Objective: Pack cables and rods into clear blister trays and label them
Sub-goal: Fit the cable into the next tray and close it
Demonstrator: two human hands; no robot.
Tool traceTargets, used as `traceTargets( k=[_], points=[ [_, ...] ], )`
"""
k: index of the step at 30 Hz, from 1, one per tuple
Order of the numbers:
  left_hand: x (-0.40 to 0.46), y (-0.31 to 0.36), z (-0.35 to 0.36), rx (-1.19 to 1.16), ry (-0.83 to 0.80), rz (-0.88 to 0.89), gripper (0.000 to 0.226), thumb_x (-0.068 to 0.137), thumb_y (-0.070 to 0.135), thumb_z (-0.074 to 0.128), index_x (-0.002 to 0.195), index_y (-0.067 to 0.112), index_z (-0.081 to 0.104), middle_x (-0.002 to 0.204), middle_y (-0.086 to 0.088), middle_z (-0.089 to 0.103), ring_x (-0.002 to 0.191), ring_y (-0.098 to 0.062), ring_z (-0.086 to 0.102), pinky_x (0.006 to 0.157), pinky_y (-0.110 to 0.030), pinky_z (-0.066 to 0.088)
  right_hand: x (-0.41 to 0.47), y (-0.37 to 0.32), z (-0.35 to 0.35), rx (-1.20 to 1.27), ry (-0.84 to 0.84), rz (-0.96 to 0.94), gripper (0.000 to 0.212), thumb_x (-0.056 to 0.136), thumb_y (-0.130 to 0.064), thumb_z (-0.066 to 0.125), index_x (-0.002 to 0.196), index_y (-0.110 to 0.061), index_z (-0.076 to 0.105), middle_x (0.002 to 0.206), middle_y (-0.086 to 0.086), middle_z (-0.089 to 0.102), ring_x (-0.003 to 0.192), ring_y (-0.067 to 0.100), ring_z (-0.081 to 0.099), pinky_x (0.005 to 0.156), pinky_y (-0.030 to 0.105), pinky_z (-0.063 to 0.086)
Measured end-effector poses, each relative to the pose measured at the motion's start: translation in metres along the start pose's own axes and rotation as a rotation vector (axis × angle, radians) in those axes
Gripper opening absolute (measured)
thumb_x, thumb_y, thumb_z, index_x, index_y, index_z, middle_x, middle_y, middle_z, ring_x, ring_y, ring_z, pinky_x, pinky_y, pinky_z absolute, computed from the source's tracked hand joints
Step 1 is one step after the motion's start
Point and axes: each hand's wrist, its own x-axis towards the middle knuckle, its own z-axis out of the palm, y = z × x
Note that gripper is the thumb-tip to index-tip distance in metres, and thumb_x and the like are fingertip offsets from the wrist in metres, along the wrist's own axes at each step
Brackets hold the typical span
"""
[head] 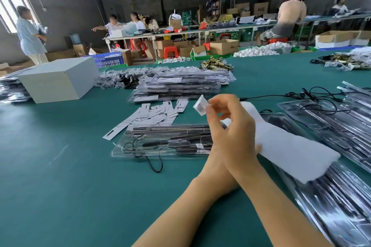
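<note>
Here, my forearms cross above the green worktop. One hand is raised in front, its grip pinching a small white label between thumb and fingertip; which hand this is I cannot tell for sure, but it reads as my right. The label tilts, barcode face toward me, its long axis running up-left to down-right. My other hand is mostly hidden behind; I see fingertips at the edge of a white backing sheet, grip state unclear. The blister tray lies flat below the label, long axis left to right, rods and a black cable inside, the cable looping out toward me. Loose labels lie just beyond it.
</note>
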Motion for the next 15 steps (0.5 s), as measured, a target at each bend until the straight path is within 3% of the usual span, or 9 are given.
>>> traceTargets(
  k=[2,5,7,9,13,15],
  points=[
    [0.006,-0.008,0.005,0.115,0.005,0.130,0.050,0.100,0.024,0.044,0.148,0.017,0.031,0.153,-0.010,0.032,0.140,-0.020,0.026,0.116,-0.035,0.017,-0.006,0.007,0.005,0.048,-0.101,0.180,0.004,0.090,-0.021,0.064,0.093,-0.019,0.062,0.084,-0.014,0.063,0.082,0.003,0.060,0.071,0.006,0.044],
    [0.004,-0.021,0.003,0.166,0.054,0.149,0.045,0.096,0.025,0.046,0.140,0.020,0.045,0.147,-0.004,0.042,0.144,-0.022,0.022,0.118,-0.054,0.006,-0.004,0.028,0.000,0.194,-0.064,0.556,0.008,0.089,-0.020,0.066,0.087,-0.025,0.060,0.086,-0.011,0.067,0.085,0.007,0.064,0.070,0.017,0.049],
    [-0.001,-0.034,-0.005,0.205,0.155,0.115,0.031,0.092,0.021,0.048,0.118,0.016,0.065,0.134,-0.003,0.056,0.138,-0.026,0.035,0.111,-0.061,0.017,0.004,0.041,-0.008,0.360,0.056,0.761,0.013,0.086,-0.015,0.070,0.081,-0.022,0.060,0.080,-0.006,0.067,0.077,0.011,0.064,0.062,0.017,0.050],
    [-0.006,-0.047,-0.016,0.216,0.272,0.054,0.019,0.089,0.011,0.056,0.100,0.010,0.071,0.117,-0.005,0.067,0.123,-0.031,0.052,0.101,-0.060,0.036,0.008,0.053,-0.014,0.483,0.137,0.943,0.017,0.083,-0.008,0.070,0.078,-0.019,0.059,0.074,-0.003,0.065,0.070,0.013,0.060,0.057,0.019,0.047],
    [-0.028,-0.082,-0.047,0.250,0.508,-0.102,0.022,0.077,-0.003,0.058,0.092,0.003,0.072,0.095,-0.010,0.072,0.093,-0.034,0.066,0.084,-0.049,0.049,0.006,0.077,-0.022,0.525,0.219,1.214,0.015,0.087,-0.001,0.062,0.082,-0.015,0.062,0.088,0.007,0.064,0.074,0.017,0.058,0.059,0.024,0.047],
    [-0.046,-0.104,-0.060,0.339,0.669,-0.350,0.027,0.074,-0.001,0.054,0.092,0.004,0.073,0.095,-0.011,0.072,0.091,-0.036,0.064,0.082,-0.048,0.047,0.005,0.084,-0.025,0.561,0.279,1.272,0.013,0.086,0.000,0.063,0.083,-0.013,0.063,0.091,0.008,0.064,0.076,0.017,0.059,0.059,0.024,0.050]
  ],
)
